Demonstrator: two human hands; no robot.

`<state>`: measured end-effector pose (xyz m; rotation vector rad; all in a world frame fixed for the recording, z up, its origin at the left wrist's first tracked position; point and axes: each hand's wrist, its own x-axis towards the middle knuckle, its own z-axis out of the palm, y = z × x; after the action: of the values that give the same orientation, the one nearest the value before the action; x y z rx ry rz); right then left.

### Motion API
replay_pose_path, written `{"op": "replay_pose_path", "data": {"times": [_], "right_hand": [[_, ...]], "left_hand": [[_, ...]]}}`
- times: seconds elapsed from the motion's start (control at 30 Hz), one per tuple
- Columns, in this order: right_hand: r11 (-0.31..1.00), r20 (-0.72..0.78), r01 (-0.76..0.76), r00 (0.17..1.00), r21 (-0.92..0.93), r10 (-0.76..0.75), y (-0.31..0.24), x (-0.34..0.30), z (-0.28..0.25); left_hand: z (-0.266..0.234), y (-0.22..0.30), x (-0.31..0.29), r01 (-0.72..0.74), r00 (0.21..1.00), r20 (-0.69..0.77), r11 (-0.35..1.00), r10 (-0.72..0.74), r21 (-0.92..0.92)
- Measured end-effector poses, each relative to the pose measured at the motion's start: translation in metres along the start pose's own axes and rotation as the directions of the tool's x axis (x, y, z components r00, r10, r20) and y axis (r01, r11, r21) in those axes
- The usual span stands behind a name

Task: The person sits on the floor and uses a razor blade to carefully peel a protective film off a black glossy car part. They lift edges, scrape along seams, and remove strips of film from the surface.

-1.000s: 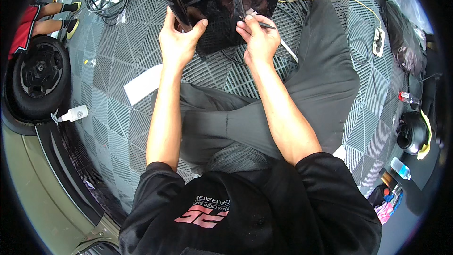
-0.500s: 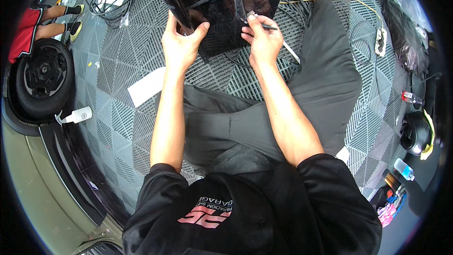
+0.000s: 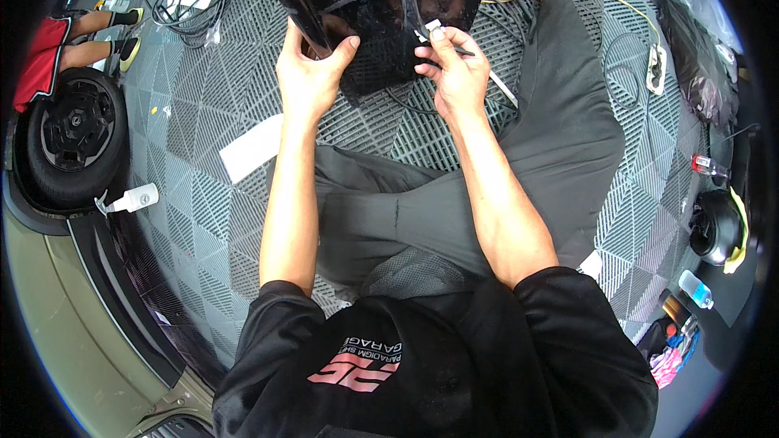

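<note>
A glossy black panel (image 3: 373, 45) stands in front of me at the top of the head view, its surface showing reflections and greyish streaks. My left hand (image 3: 310, 77) is closed around its lower left edge, thumb on the face and fingers behind. Close to the panel's right side, my right hand (image 3: 456, 81) pinches a thin dark pen-like tool (image 3: 465, 52). A small white piece (image 3: 430, 26) shows at the fingertips of that hand; its kind cannot be made out. The tool's tip is too small to tell whether it touches the panel.
A white sheet (image 3: 250, 150) lies on the grey grid floor by my left forearm. Farther left are a spray bottle (image 3: 134, 198), a wheel (image 3: 75, 130) and an olive car body (image 3: 61, 300). Coiled cable (image 3: 195, 4) lies far left; a power strip (image 3: 656, 71) and plastic bags (image 3: 694, 65) lie right.
My right hand has shifted slightly right and tilted a little, with the tool still in it. More of the small white piece shows. My left hand still holds the panel.
</note>
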<state>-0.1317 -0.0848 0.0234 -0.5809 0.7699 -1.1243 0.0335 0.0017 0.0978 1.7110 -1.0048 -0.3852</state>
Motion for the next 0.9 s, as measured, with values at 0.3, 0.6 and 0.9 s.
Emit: {"op": "replay_pose_path", "data": {"times": [0.3,0.6,0.9], "right_hand": [[0.988,0.041,0.124,0.992,-0.093,-0.121,0.0,-0.001,-0.005],[0.983,0.064,0.136,0.99,-0.125,-0.129,-0.008,-0.009,-0.01],[0.931,0.033,0.225,0.974,-0.287,-0.226,-0.015,-0.01,-0.004]], "left_hand": [[0.0,-0.002,0.001,0.022,1.0,0.015,0.999,-0.022,-0.028],[-0.001,-0.002,0.001,0.054,0.998,0.045,0.998,-0.053,-0.026],[0.017,0.009,-0.082,0.189,0.886,-0.412,0.977,-0.213,-0.099]]}}
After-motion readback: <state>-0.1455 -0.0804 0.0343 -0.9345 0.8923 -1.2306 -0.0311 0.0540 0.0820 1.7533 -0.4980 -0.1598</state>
